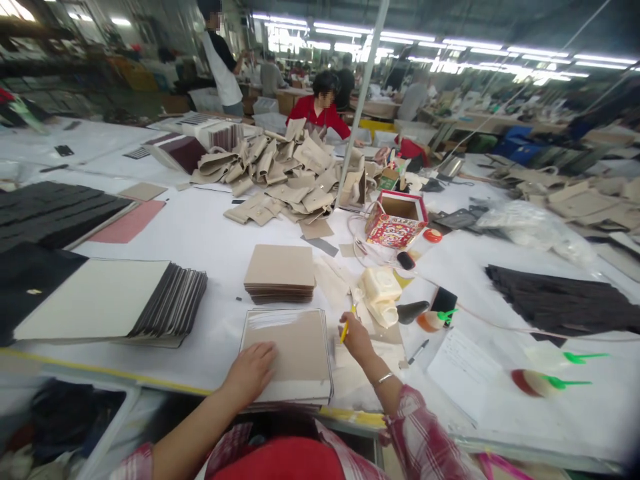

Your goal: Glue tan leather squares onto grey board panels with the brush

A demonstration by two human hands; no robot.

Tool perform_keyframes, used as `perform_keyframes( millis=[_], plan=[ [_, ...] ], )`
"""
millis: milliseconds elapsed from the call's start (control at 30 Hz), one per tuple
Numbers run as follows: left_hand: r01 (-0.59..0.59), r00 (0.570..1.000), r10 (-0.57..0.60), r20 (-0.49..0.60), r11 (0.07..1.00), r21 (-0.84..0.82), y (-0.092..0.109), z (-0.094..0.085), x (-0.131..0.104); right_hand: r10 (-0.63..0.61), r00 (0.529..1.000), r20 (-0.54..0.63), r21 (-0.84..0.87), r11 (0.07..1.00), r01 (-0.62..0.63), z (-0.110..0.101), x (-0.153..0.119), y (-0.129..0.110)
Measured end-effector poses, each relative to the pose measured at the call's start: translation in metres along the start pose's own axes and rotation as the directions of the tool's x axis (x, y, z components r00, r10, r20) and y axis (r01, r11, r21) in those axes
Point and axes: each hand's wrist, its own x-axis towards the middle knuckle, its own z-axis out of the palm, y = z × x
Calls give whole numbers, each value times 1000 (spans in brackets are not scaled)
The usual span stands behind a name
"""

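My left hand [253, 373] lies flat on a tan panel [300, 353], its fingers slightly blurred. That panel tops a stack of light, dark-edged sheets at the table's front edge. Whitish wet-looking streaks [280, 319] run along the panel's far side. In my right hand [359, 340] is a thin yellow-handled brush [345, 331], gripped just right of the stack. Its tip is near a cut-open cream plastic jug [381, 290] and is hard to make out. Behind the panel sits a neat pile of tan boards [280, 267].
To the left is a pile of pale, dark-edged panels [95, 297]. Tan bag pieces [280, 167] heap up at the back, below a co-worker in red [323, 110]. On the right are a red box [397, 220], a phone [443, 303], green-tipped bottles [535, 383] and a written sheet [463, 373].
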Motion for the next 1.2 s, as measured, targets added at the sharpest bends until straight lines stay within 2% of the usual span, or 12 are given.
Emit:
perform_keyframes(
  millis=[133,233,300,367,467,633,733,800,900,1000,1100,1200],
  plan=[
    [-3,1000,3,-4,1000,-27,-1,-2,2,-49,997,64,-9,999,50,19,-9,-12],
    [-16,1000,16,-12,999,-28,-3,5,-3,14,999,48,-3,1000,-14,34,-12,-13],
    [-19,1000,18,-15,1000,-23,-5,10,-6,80,997,18,18,997,-80,31,-10,-10],
    [-17,1000,17,-12,999,-33,-7,11,-7,143,989,-26,49,989,-141,15,-5,-9],
    [-14,997,6,-81,995,-102,-3,-2,1,160,984,-75,122,981,-150,-31,2,-22],
    [-137,946,19,-323,928,-347,26,-55,41,-99,991,88,506,862,41,-112,2,-86],
    [-312,932,175,-318,834,-455,39,-81,63,-198,959,201,628,778,29,-129,0,-122],
    [-340,934,219,-281,788,-514,39,-87,68,-218,946,241,669,744,1,-129,-2,-135],
    [-202,963,37,-268,758,-621,24,-81,58,-232,928,291,681,732,-30,-121,-9,-140],
    [5,942,-262,-211,638,-770,0,-62,35,-233,922,308,597,802,4,-109,-19,-132],
    [281,876,-475,80,368,-886,-23,-43,15,-119,963,240,490,871,-14,-94,-21,-122],
    [404,819,-465,336,52,-913,-39,-33,9,42,991,125,381,920,-87,-73,-11,-117]
  ],
)
